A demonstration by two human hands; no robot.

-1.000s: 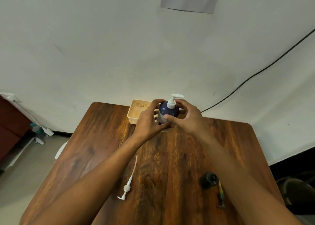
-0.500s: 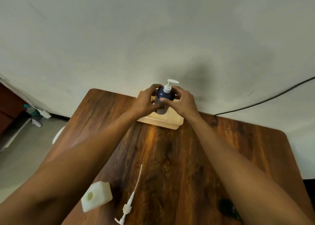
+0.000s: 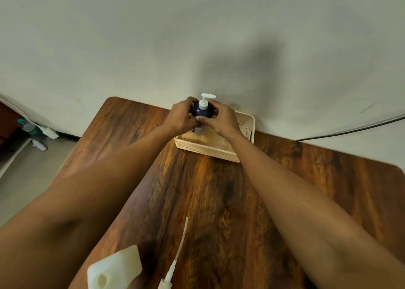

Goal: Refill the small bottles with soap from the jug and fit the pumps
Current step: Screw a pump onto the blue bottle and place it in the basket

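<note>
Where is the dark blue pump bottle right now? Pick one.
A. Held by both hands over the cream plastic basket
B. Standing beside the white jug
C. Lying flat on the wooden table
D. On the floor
A: both the left hand and the right hand grip the dark blue pump bottle over the cream plastic basket at the table's far edge.

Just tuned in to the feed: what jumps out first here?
Both hands, left and right, clasp a dark blue pump bottle over the cream basket at the table's far edge by the wall. Near the camera, a loose white pump with its long tube lies on the wooden table, beside an uncapped white jug.
</note>
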